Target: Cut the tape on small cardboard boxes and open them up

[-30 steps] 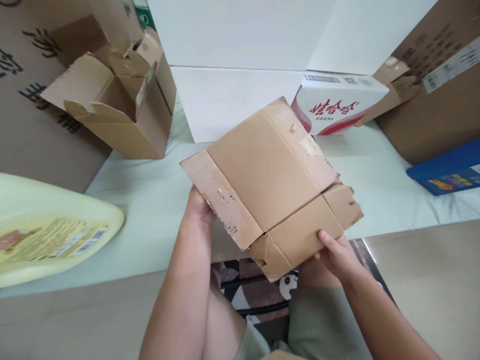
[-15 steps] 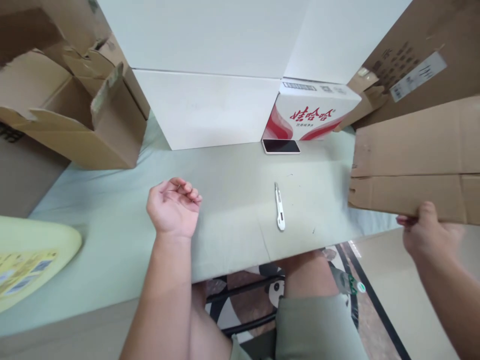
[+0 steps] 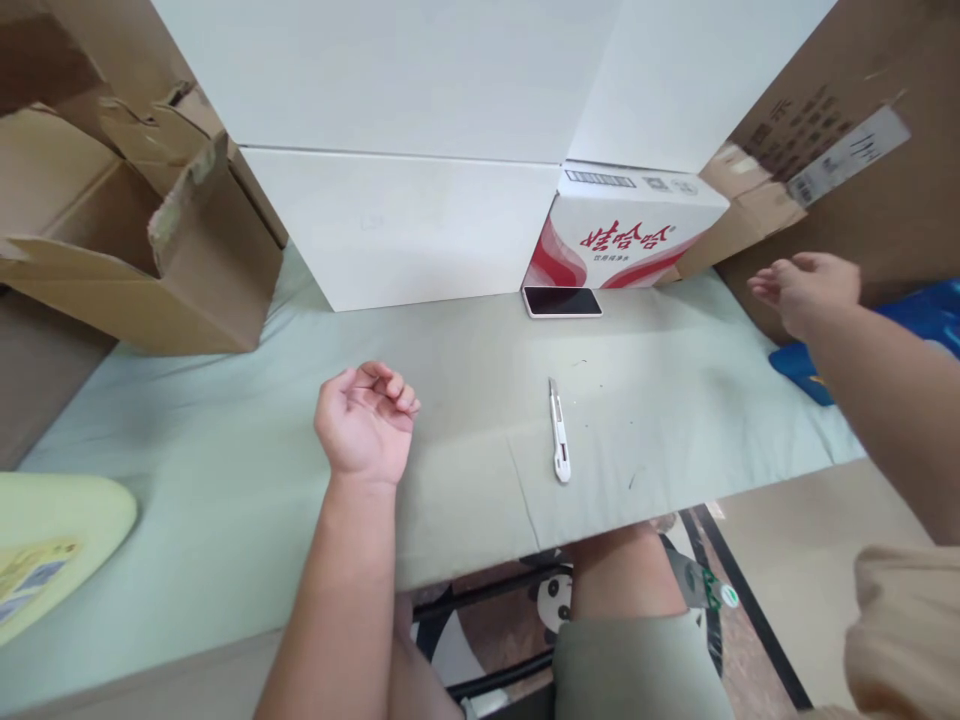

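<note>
My left hand rests on the pale green table, fingers loosely curled, with nothing in it. My right hand is stretched out to the right near the large brown carton, fingers spread and empty. A white utility knife lies on the table between my hands, apart from both. A phone lies face up in front of the red and white box.
An open cardboard box stands at the left. Large white boxes fill the back. A blue item lies under my right arm. A pale yellow container is at the lower left. My knees show below the table edge.
My right hand carried the flattened cardboard off to the right and let it go; the cardboard is out of view. My left hand released it and settled on the table.
</note>
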Available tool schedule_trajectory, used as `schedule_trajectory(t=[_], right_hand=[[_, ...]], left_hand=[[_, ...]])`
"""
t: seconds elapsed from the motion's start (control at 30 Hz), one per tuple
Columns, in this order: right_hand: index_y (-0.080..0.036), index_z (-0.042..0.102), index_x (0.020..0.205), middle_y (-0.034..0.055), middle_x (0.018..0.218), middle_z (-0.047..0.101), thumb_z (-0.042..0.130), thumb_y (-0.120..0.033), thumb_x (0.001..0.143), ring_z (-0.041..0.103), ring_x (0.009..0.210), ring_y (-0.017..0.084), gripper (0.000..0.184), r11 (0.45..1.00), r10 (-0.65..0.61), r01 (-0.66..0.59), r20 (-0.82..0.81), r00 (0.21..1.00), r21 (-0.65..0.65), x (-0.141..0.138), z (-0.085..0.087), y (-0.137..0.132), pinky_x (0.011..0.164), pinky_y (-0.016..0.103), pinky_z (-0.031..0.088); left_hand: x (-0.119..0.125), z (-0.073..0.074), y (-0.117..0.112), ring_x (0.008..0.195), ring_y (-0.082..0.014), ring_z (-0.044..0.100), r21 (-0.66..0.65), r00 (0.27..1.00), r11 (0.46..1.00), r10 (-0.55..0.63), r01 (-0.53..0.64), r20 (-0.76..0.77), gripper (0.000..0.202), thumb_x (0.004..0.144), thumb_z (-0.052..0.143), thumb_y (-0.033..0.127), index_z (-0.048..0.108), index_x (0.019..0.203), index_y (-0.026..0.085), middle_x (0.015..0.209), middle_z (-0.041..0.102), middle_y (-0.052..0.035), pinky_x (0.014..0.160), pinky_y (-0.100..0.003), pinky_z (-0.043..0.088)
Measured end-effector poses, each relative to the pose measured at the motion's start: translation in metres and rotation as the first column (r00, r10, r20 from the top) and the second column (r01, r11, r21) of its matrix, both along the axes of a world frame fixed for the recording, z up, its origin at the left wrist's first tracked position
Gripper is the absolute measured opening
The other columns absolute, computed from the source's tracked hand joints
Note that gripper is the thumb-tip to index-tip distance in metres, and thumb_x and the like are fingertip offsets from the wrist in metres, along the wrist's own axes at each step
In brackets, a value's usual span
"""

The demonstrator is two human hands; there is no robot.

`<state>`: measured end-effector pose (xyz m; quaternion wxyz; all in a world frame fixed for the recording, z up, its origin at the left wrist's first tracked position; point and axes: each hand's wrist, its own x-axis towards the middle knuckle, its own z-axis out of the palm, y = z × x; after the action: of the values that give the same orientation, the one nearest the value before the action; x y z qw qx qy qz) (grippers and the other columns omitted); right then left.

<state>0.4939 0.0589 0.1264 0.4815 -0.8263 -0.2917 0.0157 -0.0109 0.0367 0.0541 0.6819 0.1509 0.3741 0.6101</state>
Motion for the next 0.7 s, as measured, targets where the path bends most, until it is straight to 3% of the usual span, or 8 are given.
schedule_trajectory(t=[0.17, 0.33, 0.43, 0.5, 0.57, 0.63, 0.7], right_hand=[[-0.011, 0.06, 0.113, 0.017, 0.095, 0.074, 0.047, -0.008, 0.104, 0.067, 0.063, 0.008, 0.015, 0.97, 0.101, -0.151, -0.249, 0.963, -0.19, -0.052, -0.031, -0.029, 0.074, 0.027, 0.059], [-0.017, 0.062, 0.102, 0.0079, 0.086, 0.073, 0.052, -0.012, 0.099, 0.069, 0.066, 0.012, 0.012, 0.844, 0.372, -0.456, -0.305, 0.877, -0.281, -0.133, -0.042, -0.028, 0.065, 0.025, 0.055], [-0.018, 0.068, 0.106, 0.0064, 0.092, 0.077, 0.061, -0.015, 0.092, 0.071, 0.071, 0.014, 0.016, 0.686, 0.598, -0.663, -0.285, 0.749, -0.3, -0.201, -0.042, -0.01, 0.067, 0.026, 0.055], [-0.019, 0.071, 0.107, 0.0048, 0.091, 0.078, 0.066, -0.016, 0.088, 0.073, 0.076, 0.016, 0.02, 0.537, 0.75, -0.78, -0.24, 0.616, -0.32, -0.255, -0.041, 0.005, 0.077, 0.03, 0.057], [-0.02, 0.071, 0.114, 0.0047, 0.094, 0.079, 0.065, -0.017, 0.088, 0.074, 0.08, 0.018, 0.027, 0.292, 0.935, -0.864, -0.067, 0.348, -0.411, -0.314, -0.039, 0.02, 0.087, 0.034, 0.058], [-0.019, 0.07, 0.119, 0.0059, 0.103, 0.079, 0.061, -0.017, 0.09, 0.074, 0.085, 0.019, 0.03, 0.154, 0.988, -0.874, 0.058, 0.144, -0.46, -0.375, -0.032, 0.035, 0.091, 0.037, 0.058], [-0.017, 0.068, 0.121, 0.0071, 0.116, 0.077, 0.058, -0.013, 0.092, 0.074, 0.095, 0.02, 0.031, 0.079, 0.991, -0.883, 0.133, 0.019, -0.463, -0.434, -0.021, 0.046, 0.099, 0.037, 0.057]], left_hand=[[-0.008, 0.001, -0.004, 0.045, -0.0093, 0.045, 0.015, 0.999, 1.0, 0.004, -0.005, 0.035, 0.025, 0.063, 0.067, 0.042, 0.062, 0.06, 0.018, 0.055, 0.046, 0.0023, 0.046, -0.022, 0.042], [-0.017, 0.003, -0.011, 0.045, -0.009, 0.044, 0.041, 0.998, 0.998, 0.037, -0.04, 0.052, 0.025, 0.065, 0.064, 0.042, 0.06, 0.061, 0.019, 0.055, 0.045, 0.0032, 0.046, -0.022, 0.04], [-0.023, 0.003, -0.015, 0.045, -0.0084, 0.043, 0.086, 0.991, 0.987, 0.13, -0.133, 0.041, 0.025, 0.066, 0.064, 0.043, 0.058, 0.061, 0.019, 0.054, 0.044, 0.0035, 0.048, -0.021, 0.038], [-0.027, 0.002, -0.017, 0.046, -0.0085, 0.044, 0.136, 0.984, 0.975, 0.176, -0.178, 0.029, 0.028, 0.071, 0.064, 0.043, 0.056, 0.059, 0.019, 0.055, 0.044, 0.0028, 0.049, -0.022, 0.037], [-0.03, 0.001, -0.02, 0.048, -0.0091, 0.043, 0.188, 0.981, 0.963, 0.193, -0.192, 0.01, 0.032, 0.077, 0.062, 0.045, 0.053, 0.06, 0.019, 0.056, 0.042, 0.0024, 0.05, -0.022, 0.036], [-0.034, 0.0, -0.022, 0.049, -0.0099, 0.042, 0.221, 0.977, 0.954, 0.21, -0.201, -0.018, 0.033, 0.08, 0.061, 0.046, 0.053, 0.061, 0.02, 0.057, 0.042, 0.0019, 0.051, -0.023, 0.035], [-0.039, 0.001, -0.023, 0.051, -0.0107, 0.041, 0.241, 0.971, 0.946, 0.234, -0.218, -0.041, 0.033, 0.079, 0.061, 0.046, 0.054, 0.06, 0.02, 0.057, 0.041, 0.0012, 0.052, -0.025, 0.035]])
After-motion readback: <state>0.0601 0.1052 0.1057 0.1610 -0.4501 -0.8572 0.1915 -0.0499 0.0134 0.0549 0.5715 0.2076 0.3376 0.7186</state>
